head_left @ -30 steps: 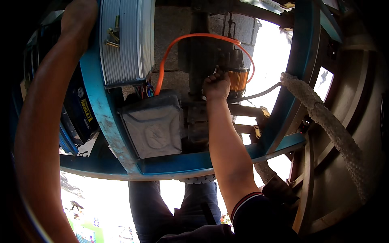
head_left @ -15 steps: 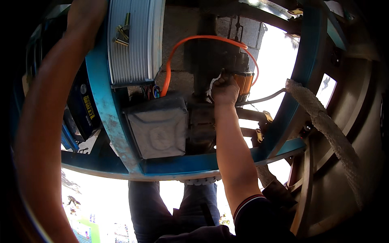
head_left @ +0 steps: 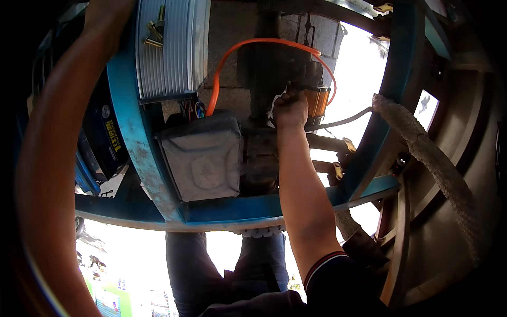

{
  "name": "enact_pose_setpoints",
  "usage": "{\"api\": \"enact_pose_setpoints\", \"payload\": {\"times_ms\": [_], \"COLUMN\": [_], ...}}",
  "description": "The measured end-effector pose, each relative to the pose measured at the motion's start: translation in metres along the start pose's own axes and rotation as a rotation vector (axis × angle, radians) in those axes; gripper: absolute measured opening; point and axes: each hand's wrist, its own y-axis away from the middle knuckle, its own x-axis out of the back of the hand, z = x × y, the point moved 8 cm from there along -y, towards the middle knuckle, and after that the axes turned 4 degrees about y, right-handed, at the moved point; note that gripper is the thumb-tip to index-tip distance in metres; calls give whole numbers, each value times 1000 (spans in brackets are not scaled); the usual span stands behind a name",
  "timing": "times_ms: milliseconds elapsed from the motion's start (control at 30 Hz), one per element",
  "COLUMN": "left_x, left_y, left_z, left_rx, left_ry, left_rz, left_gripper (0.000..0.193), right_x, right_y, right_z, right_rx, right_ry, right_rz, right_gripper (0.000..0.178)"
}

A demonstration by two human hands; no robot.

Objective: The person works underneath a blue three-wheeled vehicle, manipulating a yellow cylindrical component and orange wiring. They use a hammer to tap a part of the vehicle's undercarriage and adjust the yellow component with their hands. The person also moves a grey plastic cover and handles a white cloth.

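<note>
My right hand (head_left: 291, 110) reaches down through the blue frame, its fingers curled closed beside a motor (head_left: 318, 101) with copper-coloured ribs. What the fingers grip, if anything, is hidden by the hand and shadow. A dark cable (head_left: 343, 122) runs from near my wrist to the right. My left arm stretches up the left side, and my left hand (head_left: 110, 11) is cut off by the top edge near the blue bar, fingers out of sight. Close to it, several brass-coloured bolts (head_left: 154, 41) lie on a ribbed silver metal box (head_left: 177, 58).
A blue steel frame (head_left: 232, 214) surrounds the opening. An orange hose (head_left: 253, 42) arches over the dark machinery. A grey square cover (head_left: 203, 161) sits front-left, with coloured wires behind it. A dark battery (head_left: 104, 140) stands at the left; a thick wrapped pipe (head_left: 422, 142) slants down on the right.
The view has shifted slightly, so the frame and the silver box appear a little higher and further left. My right hand stays beside the motor with its fingers still closed.
</note>
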Motion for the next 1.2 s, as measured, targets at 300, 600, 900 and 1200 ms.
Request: {"api": "enact_pose_setpoints", "payload": {"times_ms": [300,600,900,1200], "left_x": [0,3,3,4], "left_y": [-8,-13,-13,-9], "left_z": [-5,-8,-7,-11], "left_rx": [-3,33,52,-21], "left_ry": [-83,-124,-147,-79], "left_rz": [7,39,48,-1], "left_gripper": [68,70,69,67], "right_x": [-3,-5,-1,-5], "right_y": [8,4,5,7], "right_z": [-5,-1,-4,2], "right_rx": [86,-10,101,61], "right_ry": [-1,-1,45,-13], "right_rz": [-47,-3,-37,-20], "right_gripper": [24,22,19,17]}}
